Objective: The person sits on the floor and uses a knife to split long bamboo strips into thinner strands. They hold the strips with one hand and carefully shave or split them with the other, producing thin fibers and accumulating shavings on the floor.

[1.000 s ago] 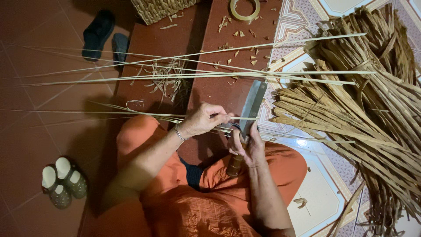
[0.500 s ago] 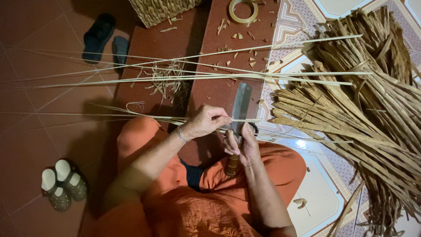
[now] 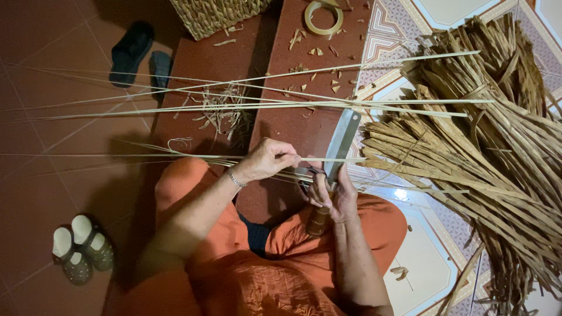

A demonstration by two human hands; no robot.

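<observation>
My left hand (image 3: 266, 159) pinches a thin pale strip (image 3: 175, 155) that runs out toward nine o'clock. My right hand (image 3: 331, 193) is wrapped around the handle of a broad knife (image 3: 341, 143), its blade pointing to one o'clock and meeting the strip. At twelve o'clock stands a woven basket (image 3: 213, 14); I cannot tell what it contains. Dried leaves (image 3: 486, 158) are heaped at three o'clock.
</observation>
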